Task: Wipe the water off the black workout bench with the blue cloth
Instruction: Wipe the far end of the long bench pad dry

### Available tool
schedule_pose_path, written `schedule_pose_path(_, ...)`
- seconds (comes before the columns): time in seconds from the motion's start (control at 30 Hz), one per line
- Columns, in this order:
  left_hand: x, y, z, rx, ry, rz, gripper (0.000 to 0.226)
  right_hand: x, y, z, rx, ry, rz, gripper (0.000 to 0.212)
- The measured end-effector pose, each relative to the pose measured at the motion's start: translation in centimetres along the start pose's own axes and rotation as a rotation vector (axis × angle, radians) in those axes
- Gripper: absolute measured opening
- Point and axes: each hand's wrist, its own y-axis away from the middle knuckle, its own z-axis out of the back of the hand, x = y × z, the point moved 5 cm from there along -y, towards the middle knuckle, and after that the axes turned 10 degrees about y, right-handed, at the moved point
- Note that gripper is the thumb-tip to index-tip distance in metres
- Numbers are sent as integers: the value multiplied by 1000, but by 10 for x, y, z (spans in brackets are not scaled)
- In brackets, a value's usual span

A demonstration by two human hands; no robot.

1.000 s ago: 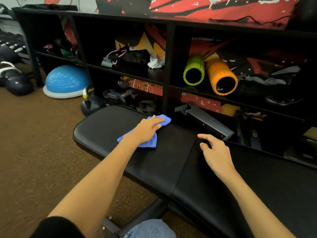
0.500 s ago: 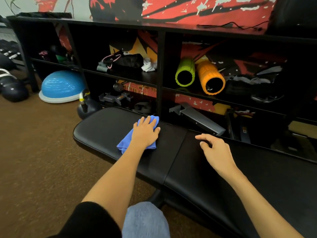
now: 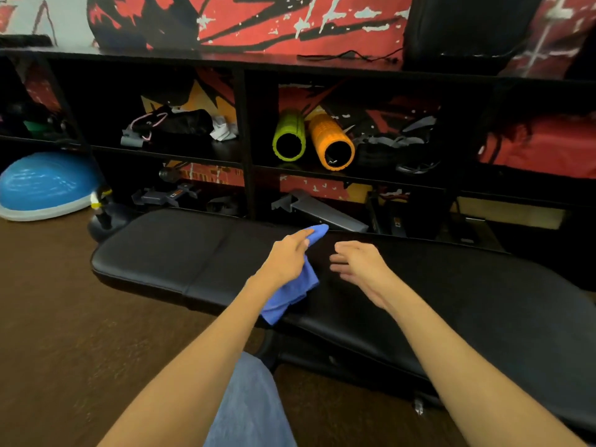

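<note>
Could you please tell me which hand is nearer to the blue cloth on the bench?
Left. The left hand rests directly on the blue cloth, while the right hand is open just to the cloth's right over the black bench, not touching it.
</note>
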Motion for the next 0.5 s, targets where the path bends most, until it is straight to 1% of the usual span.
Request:
schedule_pose_path(0.03,-12,4,-11,-5,49,-5,40,-4,6,-2,70,-128,-71,38)
schedule_pose_path(0.1,-33,13,-35,23,131,-7,41,-8,18,-3,152,-331,-124,44)
schedule_pose_path(0.17,-52,21,-59,82,178,-31,41,-10,26,5,103,-538,-123,47)
schedule_pose_path(0.23,-68,27,-77,132,198,-55,37,-15,36,19,7,-691,-131,37)
schedule_pose_path(0.27,-74,29,-84,145,227,-57,35,-20,42,28,-22,-724,-137,30)
schedule_pose_path(0.3,-80,30,-89,156,274,-50,39,-25,48,38,-38,-727,-140,27)
schedule_pose_path(0.37,-88,31,-98,164,326,-48,51,-35,59,58,-53,-722,-157,29)
schedule_pose_path(0.43,-98,31,-107,172,303,-53,57,-45,70,79,-87,-731,-187,28)
schedule_pose_path(0.5,-102,33,-122,229,319,30,64,-54,79,101,-155,-765,-199,31)
